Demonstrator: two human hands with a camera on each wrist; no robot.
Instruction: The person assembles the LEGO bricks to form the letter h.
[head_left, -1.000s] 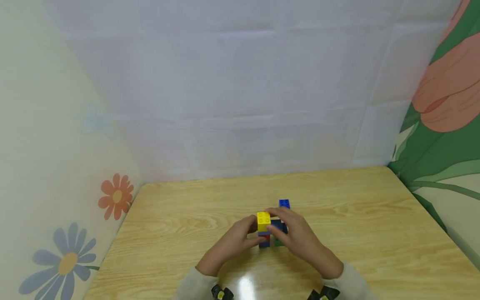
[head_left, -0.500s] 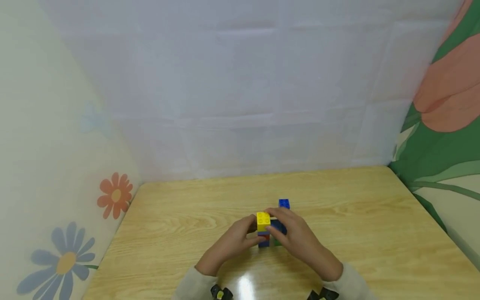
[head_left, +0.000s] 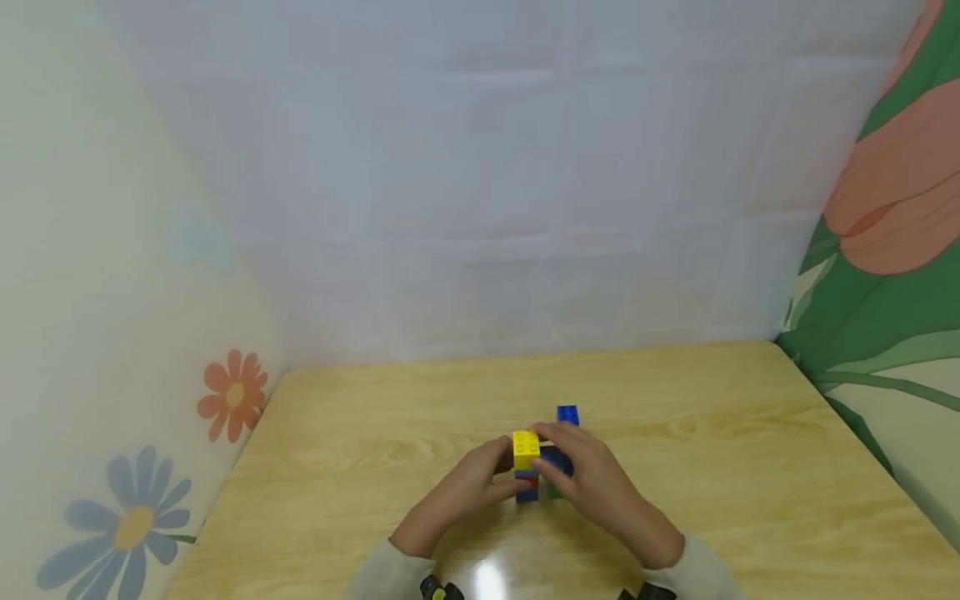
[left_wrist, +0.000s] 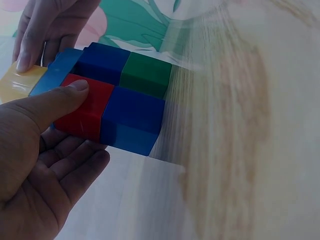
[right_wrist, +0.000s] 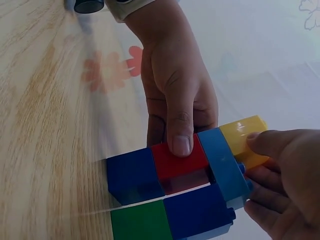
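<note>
Toy building bricks stand joined between both hands. One column has a dark blue brick (right_wrist: 132,172) at the bottom and a red brick (right_wrist: 180,157) on it. Beside it, a green brick (left_wrist: 146,74) carries another dark blue brick (left_wrist: 104,62). A lighter blue brick (right_wrist: 227,167) lies across the top, with a yellow brick (head_left: 526,450) above the red column. My left hand (head_left: 471,479) grips the red brick, thumb on its near face, fingers behind. With thumb and fingers, my right hand (head_left: 596,475) pinches the yellow brick. In the head view it partly hides the green column.
A blue brick (head_left: 567,414) shows just beyond my right hand. The wooden table (head_left: 360,433) reaches back to a white sheet (head_left: 480,208). Painted walls flank it, with flowers (head_left: 234,395) on the left and large tulips (head_left: 900,183) on the right.
The head view has tilted slightly, so the bricks and hands sit a little lower in it. Both hands keep the same hold on the bricks.
</note>
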